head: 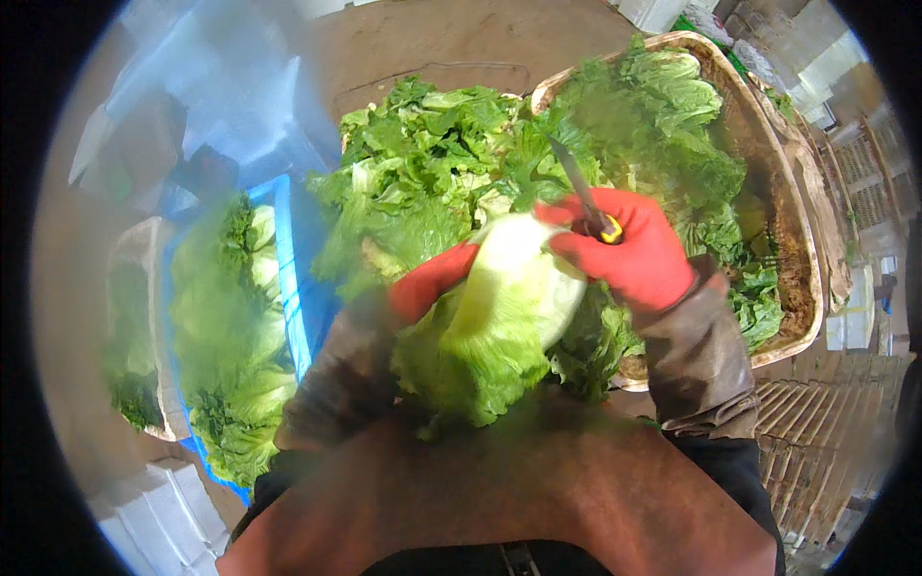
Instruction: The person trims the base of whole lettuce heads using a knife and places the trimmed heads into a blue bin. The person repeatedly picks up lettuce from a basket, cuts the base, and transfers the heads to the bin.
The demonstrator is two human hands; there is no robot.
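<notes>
A head of leafy lettuce is held in front of my apron, its pale stem end facing away from me. My left hand, in a red glove, grips its left side, the fingers partly hidden behind the leaves. In my red-gloved right hand is a knife with a yellow and black handle, its blade pointing up and away. The thumb and fingers of that hand also touch the lettuce's right side near the stem end. Loose green leaves lie heaped just beyond both hands.
To the right stands a large soiled tan basket with whole lettuces in it. A blue crate of lettuces is at my left, beside a whitish container of greens. Slatted crates sit at the lower right, white boxes at the lower left.
</notes>
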